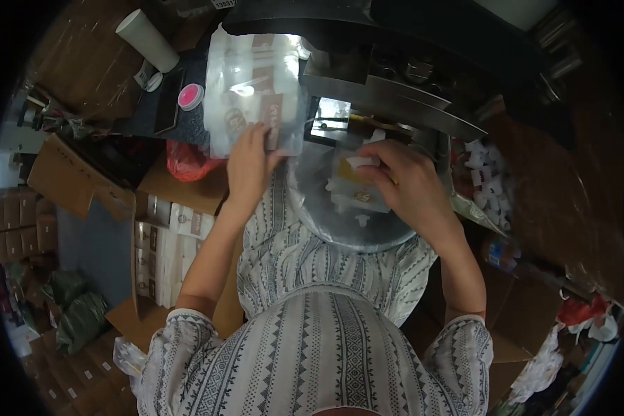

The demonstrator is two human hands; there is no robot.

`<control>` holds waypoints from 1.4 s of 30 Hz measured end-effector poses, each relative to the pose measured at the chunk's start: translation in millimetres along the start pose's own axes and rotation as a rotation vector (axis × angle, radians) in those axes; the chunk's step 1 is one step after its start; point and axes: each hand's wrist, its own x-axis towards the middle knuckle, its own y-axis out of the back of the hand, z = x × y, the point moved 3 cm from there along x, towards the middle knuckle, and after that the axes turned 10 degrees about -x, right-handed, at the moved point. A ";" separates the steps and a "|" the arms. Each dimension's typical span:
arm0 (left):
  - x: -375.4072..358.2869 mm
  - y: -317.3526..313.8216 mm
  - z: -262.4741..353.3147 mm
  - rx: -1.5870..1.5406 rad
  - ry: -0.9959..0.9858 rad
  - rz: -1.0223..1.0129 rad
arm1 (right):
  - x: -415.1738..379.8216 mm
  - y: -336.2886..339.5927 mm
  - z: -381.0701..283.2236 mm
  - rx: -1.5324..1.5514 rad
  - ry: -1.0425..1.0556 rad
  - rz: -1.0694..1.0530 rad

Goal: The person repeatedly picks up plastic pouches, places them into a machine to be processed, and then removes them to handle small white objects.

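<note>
My left hand (pixel 248 170) lies over the near end of a stack of clear plastic pouches (pixel 253 76) with brown printed labels. Its fingers are stretched on the top pouch, the thumb out to the side by the lower edge. Between thumb and fingers, my right hand (pixel 414 187) pinches a small white plastic piece (pixel 362 161). Just below that hand, a clear pouch with a yellow patch (pixel 353 184) lies on a round silver tray (pixel 312 215). Another small white piece (pixel 362 220) rests near the tray's front edge.
A dark machine with a metal front bar (pixel 395 93) stands behind the tray. At left are a pink-topped round tub (pixel 191 96), a white cylinder (pixel 148 40) and a carton of packed pouches (pixel 161 256). Many white pieces (pixel 485 173) fill a container at right.
</note>
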 end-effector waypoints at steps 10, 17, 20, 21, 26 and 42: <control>-11.2 42.6 52.8 -0.239 0.139 -0.003 | -7.5 4.0 -1.7 -0.015 0.016 0.146; -21.6 19.6 77.2 -0.519 0.122 -0.437 | -11.0 7.9 5.2 0.087 -0.054 -0.062; -14.4 -6.0 90.9 -0.701 0.104 -0.477 | -16.1 11.2 23.1 0.081 -0.217 0.010; -10.6 -17.3 89.6 -0.917 0.474 -0.565 | -19.8 16.1 29.6 0.058 -0.267 0.144; 13.3 -60.2 88.7 -1.452 1.062 -0.526 | -45.6 52.5 41.6 -0.364 -0.368 0.071; -17.8 26.5 11.0 -0.057 0.263 -0.181 | -50.6 57.0 56.5 0.028 -0.539 0.129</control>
